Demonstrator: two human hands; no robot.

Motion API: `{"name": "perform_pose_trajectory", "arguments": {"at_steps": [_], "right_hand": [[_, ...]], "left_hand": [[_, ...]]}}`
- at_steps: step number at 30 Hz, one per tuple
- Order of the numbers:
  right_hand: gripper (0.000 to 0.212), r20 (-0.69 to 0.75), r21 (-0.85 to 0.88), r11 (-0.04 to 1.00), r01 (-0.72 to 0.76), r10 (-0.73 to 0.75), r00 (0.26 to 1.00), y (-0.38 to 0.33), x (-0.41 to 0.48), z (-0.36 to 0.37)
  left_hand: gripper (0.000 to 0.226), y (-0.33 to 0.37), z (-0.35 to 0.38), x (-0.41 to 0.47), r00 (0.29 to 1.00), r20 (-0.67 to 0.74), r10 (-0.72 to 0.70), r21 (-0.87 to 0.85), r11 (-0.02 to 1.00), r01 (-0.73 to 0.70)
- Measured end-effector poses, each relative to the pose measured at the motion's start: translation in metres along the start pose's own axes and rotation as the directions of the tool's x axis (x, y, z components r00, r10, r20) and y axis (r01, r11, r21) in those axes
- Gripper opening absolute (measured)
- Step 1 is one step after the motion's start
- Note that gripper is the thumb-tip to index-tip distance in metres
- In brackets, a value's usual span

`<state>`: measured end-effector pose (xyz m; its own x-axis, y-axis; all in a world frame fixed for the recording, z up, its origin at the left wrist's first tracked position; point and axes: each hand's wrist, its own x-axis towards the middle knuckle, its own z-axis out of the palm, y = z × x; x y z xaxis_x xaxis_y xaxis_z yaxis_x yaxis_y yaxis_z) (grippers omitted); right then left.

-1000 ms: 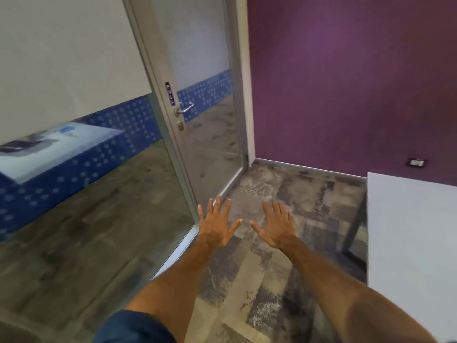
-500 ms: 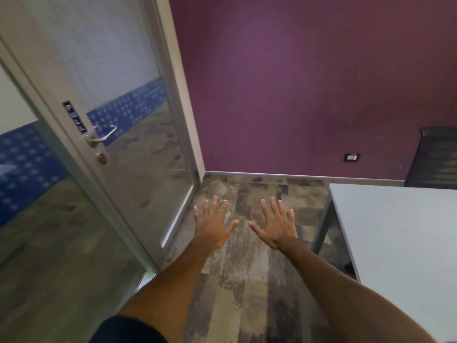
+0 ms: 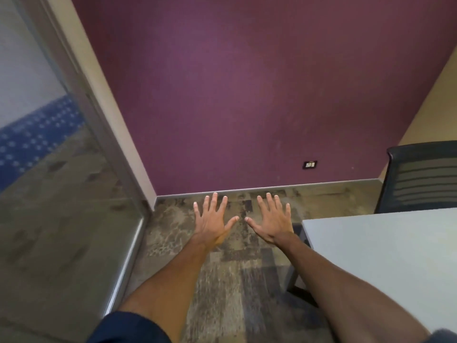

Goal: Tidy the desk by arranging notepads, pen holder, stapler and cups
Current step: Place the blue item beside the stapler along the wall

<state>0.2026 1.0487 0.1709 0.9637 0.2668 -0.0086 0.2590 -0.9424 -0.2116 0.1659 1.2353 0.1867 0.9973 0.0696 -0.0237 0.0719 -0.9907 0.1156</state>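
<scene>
My left hand [image 3: 213,222] and my right hand [image 3: 272,222] are stretched out side by side in front of me, palms down, fingers spread, holding nothing. They hover over the patterned carpet, with the thumbs nearly touching. A corner of the pale grey desk [image 3: 385,248] shows at the right, just beside my right forearm. No notepads, pen holder, stapler or cups are in view.
A glass door [image 3: 57,194] with a metal frame stands at the left. A purple wall [image 3: 235,95] with a small socket [image 3: 310,164] lies straight ahead. A dark mesh-backed chair [image 3: 422,179] stands behind the desk at the right.
The view has swung to the right: the door and its handle have slid off to the left, more desk and the chair have come into view. Both hands keep the same spread pose.
</scene>
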Motion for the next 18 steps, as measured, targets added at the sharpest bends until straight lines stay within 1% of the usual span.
{"name": "perform_pose_trajectory", "arguments": {"at_steps": [7, 9, 11, 12, 14, 15, 17, 18], "right_hand": [[0.086, -0.032, 0.018, 0.989, -0.148, 0.149, 0.988, 0.044, 0.133, 0.002], [0.086, -0.028, 0.000, 0.986, -0.165, 0.165, 0.986, 0.053, 0.149, 0.001], [0.086, -0.037, 0.041, 0.968, -0.249, 0.251, 0.967, 0.070, 0.204, 0.002], [0.086, -0.040, 0.024, 0.968, -0.249, 0.250, 0.968, 0.071, 0.205, 0.000], [0.086, -0.044, 0.043, 0.945, -0.325, 0.327, 0.944, 0.096, 0.249, -0.005], [0.085, -0.041, 0.023, 0.945, -0.326, 0.327, 0.944, 0.097, 0.251, -0.007], [0.085, -0.037, 0.052, 0.913, -0.404, 0.406, 0.913, 0.127, 0.289, -0.010], [0.085, -0.040, 0.027, 0.915, -0.402, 0.403, 0.914, 0.129, 0.291, -0.013]], "left_hand": [[0.076, 0.010, 0.012, 0.161, 0.991, 0.030, 0.127, 0.003, 0.992, -0.127], [0.076, 0.015, 0.009, 0.185, 0.987, 0.053, 0.154, 0.013, 0.988, -0.155], [0.076, 0.020, 0.009, 0.257, 0.972, 0.065, 0.225, -0.005, 0.974, -0.225], [0.076, 0.019, 0.006, 0.262, 0.973, 0.064, 0.221, 0.011, 0.975, -0.222], [0.076, 0.035, 0.002, 0.329, 0.954, 0.069, 0.293, -0.001, 0.956, -0.293], [0.076, 0.036, 0.000, 0.332, 0.952, 0.060, 0.302, 0.028, 0.952, -0.304], [0.076, 0.060, 0.001, 0.389, 0.927, 0.081, 0.367, 0.007, 0.930, -0.369], [0.076, 0.061, 0.000, 0.391, 0.922, 0.081, 0.378, 0.031, 0.924, -0.381]]}}
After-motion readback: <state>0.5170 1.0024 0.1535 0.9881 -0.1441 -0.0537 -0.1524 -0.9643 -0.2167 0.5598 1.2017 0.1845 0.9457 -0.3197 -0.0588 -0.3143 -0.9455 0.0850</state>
